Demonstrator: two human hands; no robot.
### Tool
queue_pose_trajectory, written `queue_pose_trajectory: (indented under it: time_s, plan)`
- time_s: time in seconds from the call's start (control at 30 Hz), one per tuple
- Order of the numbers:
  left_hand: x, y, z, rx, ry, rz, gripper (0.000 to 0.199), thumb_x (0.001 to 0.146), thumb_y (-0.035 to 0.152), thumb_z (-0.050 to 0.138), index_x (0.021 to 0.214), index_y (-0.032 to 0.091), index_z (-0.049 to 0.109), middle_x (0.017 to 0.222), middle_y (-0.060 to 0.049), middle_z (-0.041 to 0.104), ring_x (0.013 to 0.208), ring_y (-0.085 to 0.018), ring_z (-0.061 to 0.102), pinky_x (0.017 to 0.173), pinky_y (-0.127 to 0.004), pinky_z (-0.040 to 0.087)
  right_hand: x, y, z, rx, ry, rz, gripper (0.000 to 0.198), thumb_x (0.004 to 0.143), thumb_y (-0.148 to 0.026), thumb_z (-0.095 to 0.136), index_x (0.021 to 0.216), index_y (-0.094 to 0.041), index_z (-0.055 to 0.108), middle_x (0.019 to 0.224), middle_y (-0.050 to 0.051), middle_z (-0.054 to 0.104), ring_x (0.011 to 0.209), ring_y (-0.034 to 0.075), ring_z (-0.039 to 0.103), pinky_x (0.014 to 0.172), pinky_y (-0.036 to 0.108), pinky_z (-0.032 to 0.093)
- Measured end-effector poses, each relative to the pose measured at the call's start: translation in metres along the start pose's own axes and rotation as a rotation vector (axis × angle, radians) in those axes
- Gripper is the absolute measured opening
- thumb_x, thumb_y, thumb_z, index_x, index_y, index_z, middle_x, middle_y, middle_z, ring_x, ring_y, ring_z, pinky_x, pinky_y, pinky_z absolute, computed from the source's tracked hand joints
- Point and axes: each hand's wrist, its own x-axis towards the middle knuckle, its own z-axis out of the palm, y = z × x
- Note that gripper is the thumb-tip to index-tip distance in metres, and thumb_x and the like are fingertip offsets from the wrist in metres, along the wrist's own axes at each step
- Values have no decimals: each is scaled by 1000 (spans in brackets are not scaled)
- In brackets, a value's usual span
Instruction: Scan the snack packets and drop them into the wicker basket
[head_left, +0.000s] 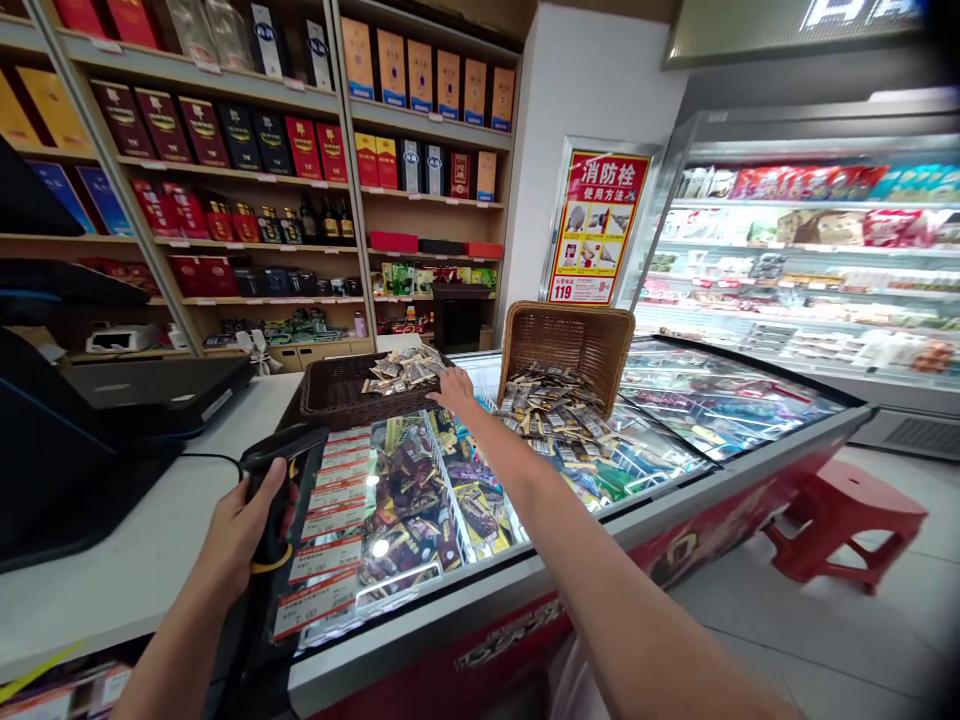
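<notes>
My left hand (251, 525) is wrapped round the handle of a black barcode scanner (281, 450), which has a yellow trigger and a cable running left. My right hand (456, 390) reaches out to the right end of a dark brown woven tray (330, 400). Its fingers are extended beside a heap of small packets (405, 370) lying in the tray; whether they touch the packets or the rim I cannot tell. Right of this hand, a tan wicker basket (570, 335) lies tipped on its side, with many similar packets (559, 405) spilling onto the freezer's glass.
A glass-topped chest freezer (405, 510) holds wrapped ice creams, with price labels (330, 530) along its left side. At left, a white counter (142, 530) carries black checkout equipment (60, 440). A red stool (847, 520) stands on the floor at right. Stocked shelves line the back.
</notes>
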Motion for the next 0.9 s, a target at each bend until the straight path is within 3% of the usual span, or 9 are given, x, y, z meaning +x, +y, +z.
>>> queue_pose_trajectory:
  time_s: [0.13,0.33,0.5,0.73,0.9]
  plan:
    - [-8,4,5,-9,-19,6,66,57,75,86,81,22,57,68,2,62,49,-13,48,44,-27,41,-9,-1,7,-34,-12,-137,48,105,-46,54,126,-6,69,133,25,64,131,34,53,114,44,36]
    - [-22,11,-3,-25,3,20,66,61,77,84,83,22,56,68,3,61,49,-12,49,43,-25,39,-13,6,2,-23,-59,6,59,102,-52,58,142,-9,58,143,24,61,138,34,50,117,46,33]
    - [-32,13,-6,-29,12,25,66,60,76,85,85,21,59,67,3,61,48,-12,48,43,-26,39,-24,4,-14,-75,-65,-138,45,105,-45,53,126,-8,69,129,26,70,133,35,54,117,47,32]
    - [-28,15,11,-47,15,7,75,53,84,83,84,19,60,65,2,62,47,-11,48,43,-25,40,-68,-55,-21,-62,-42,-199,50,108,-43,44,123,-4,71,119,27,75,111,34,68,104,48,45]
    - [-22,7,18,-43,3,15,71,55,83,83,78,20,59,62,3,60,46,-10,47,42,-24,40,-60,-118,-18,-17,-108,-251,32,103,-12,46,110,-8,77,106,21,79,99,26,75,97,42,53]
